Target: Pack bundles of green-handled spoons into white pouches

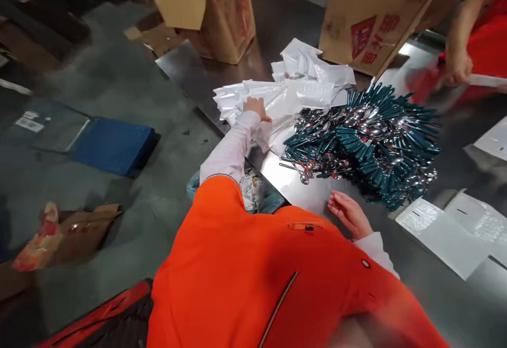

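My left hand [256,108] reaches onto a heap of white plastic packets [317,92] and is closed on one at its near left side. The thumb points right; the fingertips are bent over the packets and partly hidden. To the right of that heap lies a big pile of metal spoons with dark green handles [380,137], some with small red marks. By the table's near edge, just in front of the spoons, my right hand [350,213] is empty, its fingers loosely extended and apart from the pile.
An open cardboard box [233,20] and a larger carton [364,36] stand along the table's far side. Flat white bags [443,237] lie at right. A co-worker's hand [459,65] is at upper right. On the floor are a blue folded object [113,144] and cardboard [83,229].
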